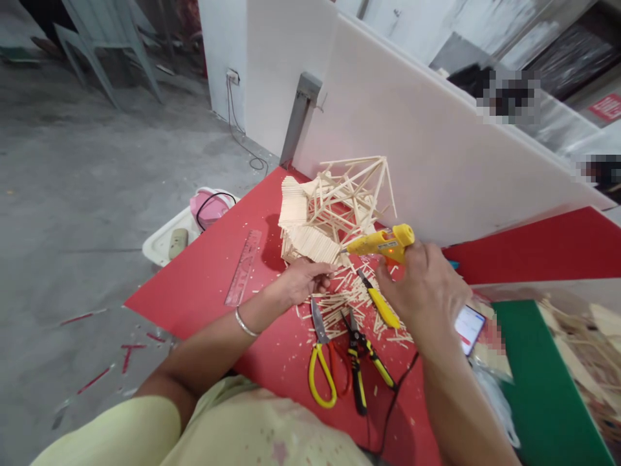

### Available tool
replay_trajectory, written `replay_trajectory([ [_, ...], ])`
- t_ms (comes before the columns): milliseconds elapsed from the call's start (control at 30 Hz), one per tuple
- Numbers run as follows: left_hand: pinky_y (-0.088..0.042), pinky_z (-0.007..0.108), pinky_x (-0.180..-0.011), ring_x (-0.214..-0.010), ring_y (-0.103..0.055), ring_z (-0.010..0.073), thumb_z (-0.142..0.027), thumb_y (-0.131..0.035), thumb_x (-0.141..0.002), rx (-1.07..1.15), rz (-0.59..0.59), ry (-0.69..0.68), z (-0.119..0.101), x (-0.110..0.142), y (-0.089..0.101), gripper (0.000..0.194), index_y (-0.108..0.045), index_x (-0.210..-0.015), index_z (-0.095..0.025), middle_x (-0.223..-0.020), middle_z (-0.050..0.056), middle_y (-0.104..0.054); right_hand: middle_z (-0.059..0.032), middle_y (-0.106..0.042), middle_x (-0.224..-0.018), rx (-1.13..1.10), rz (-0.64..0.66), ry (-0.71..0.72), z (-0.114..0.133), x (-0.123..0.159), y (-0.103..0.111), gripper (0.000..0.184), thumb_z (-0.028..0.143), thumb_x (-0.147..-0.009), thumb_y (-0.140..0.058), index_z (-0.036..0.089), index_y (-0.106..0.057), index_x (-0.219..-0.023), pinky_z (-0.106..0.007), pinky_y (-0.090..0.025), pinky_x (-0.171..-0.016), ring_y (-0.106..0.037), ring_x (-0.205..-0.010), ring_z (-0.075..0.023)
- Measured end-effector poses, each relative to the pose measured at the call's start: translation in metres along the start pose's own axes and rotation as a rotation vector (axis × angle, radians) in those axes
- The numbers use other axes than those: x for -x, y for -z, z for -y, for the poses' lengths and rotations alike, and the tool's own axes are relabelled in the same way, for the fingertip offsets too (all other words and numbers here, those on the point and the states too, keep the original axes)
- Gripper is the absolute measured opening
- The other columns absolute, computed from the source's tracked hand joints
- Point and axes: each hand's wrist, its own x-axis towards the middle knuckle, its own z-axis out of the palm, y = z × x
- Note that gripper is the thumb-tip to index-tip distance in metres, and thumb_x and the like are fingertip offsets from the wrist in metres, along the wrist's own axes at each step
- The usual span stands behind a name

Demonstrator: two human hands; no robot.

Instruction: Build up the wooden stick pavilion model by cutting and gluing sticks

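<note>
A model built of thin wooden sticks [315,243] stands on the red table, with a slatted surface on its left and an open stick frame on its right. My right hand [427,285] is wrapped round a yellow hot glue gun [381,244], whose small light glows orange. The gun's nozzle points left at the model's lower right edge. Just below that edge is my left hand [308,279], its fingers curled and thumb and forefinger close together. Whatever it pinches, if anything, is too small to make out. Loose cut sticks [339,304] are scattered under both hands.
Scissors [321,362], black-and-yellow pliers [358,362] and a yellow utility knife [383,307] lie in front of me. A clear ruler [243,268] is at the left. A phone [469,329] lies at the right, and a white panel [412,123] rises behind the table [204,304].
</note>
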Motion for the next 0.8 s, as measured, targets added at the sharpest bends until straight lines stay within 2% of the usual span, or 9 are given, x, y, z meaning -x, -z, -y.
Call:
replay_trajectory([
  [167,-0.039,0.019,-0.042,-0.041,-0.054,0.0077,-0.017,-0.076,-0.074,-0.069,-0.003,0.011,-0.004,0.009,-0.003,0.018,-0.066,-0.063,-0.008,-0.051,0.004,-0.062,-0.0109,-0.059,-0.091,-0.006,0.012,0.036,0.0,-0.007,0.003,0.048,0.052,-0.09,-0.054,0.014,-0.056,-0.121,-0.032,-0.025,-0.061,-0.052,-0.078,-0.0224],
  [500,-0.034,0.017,-0.039,-0.039,-0.05,0.0063,-0.022,-0.075,-0.075,-0.132,-0.003,-0.003,-0.001,0.011,-0.003,0.019,-0.068,-0.064,-0.009,-0.049,0.003,-0.06,-0.0108,-0.06,-0.094,-0.025,0.02,0.043,0.002,-0.005,0.0,0.046,0.042,-0.091,-0.052,0.014,-0.056,-0.128,-0.031,-0.022,-0.059,-0.053,-0.082,-0.0226],
  [800,-0.03,0.019,-0.038,-0.038,-0.049,0.0064,-0.021,-0.075,-0.075,-0.129,0.005,-0.021,0.001,0.01,0.0,0.017,-0.069,-0.065,-0.008,-0.048,0.003,-0.059,-0.0095,-0.06,-0.091,0.0,-0.004,0.036,0.004,-0.004,-0.007,0.039,0.041,-0.091,-0.052,0.014,-0.059,-0.118,-0.032,-0.017,-0.058,-0.052,-0.079,-0.021],
])
